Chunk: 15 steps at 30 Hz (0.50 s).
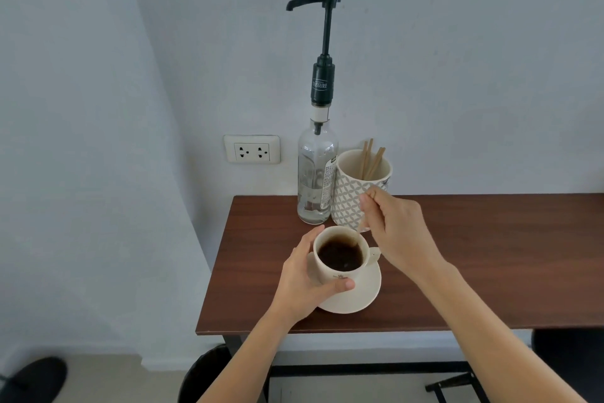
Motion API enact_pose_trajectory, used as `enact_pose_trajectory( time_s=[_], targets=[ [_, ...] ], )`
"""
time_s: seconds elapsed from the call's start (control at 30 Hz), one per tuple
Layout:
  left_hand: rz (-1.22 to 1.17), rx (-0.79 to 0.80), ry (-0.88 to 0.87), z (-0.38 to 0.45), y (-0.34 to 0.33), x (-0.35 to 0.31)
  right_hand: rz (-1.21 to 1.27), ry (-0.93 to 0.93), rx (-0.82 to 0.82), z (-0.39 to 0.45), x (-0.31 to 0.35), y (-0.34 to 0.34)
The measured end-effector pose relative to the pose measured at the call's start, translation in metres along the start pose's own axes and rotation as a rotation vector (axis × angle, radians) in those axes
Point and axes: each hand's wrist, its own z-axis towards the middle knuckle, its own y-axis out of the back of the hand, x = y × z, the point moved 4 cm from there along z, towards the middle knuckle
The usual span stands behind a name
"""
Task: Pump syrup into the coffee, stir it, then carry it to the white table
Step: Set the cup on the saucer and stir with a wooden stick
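A cream coffee cup (340, 275) full of dark coffee stands on a cream saucer (366, 294) near the brown table's left front. My left hand (304, 278) wraps the cup's left side, thumb across its front. My right hand (395, 226) hovers just right of the cup and pinches a thin wooden stir stick (354, 239) whose lower end dips into the coffee. Behind the cup stands a clear glass syrup bottle (315, 180) with a tall black pump (322, 43), spout pointing left.
A patterned mug (349, 196) holding several wooden stir sticks stands right of the bottle, against the wall. A wall socket (251, 149) sits left of the bottle. The brown table (490, 255) stretches to the right. Black chair parts show below its front edge.
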Motion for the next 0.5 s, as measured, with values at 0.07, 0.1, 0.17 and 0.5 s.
enact_pose_trajectory(
  time_s=[0.07, 0.1, 0.17, 0.5],
  targets=[
    [0.003, 0.003, -0.002, 0.000, 0.000, -0.001, -0.011, 0.003, 0.019, -0.001, -0.001, 0.003],
    [0.001, 0.005, -0.005, 0.000, 0.000, -0.001, 0.038, -0.001, 0.042, -0.003, 0.003, 0.001],
    [-0.007, 0.007, -0.008, 0.001, 0.000, 0.000, 0.153, -0.018, 0.084, -0.006, 0.011, -0.005],
    [0.003, 0.002, -0.007, 0.001, 0.000, 0.001, 0.170, -0.038, 0.094, -0.004, 0.013, -0.006]
  ],
)
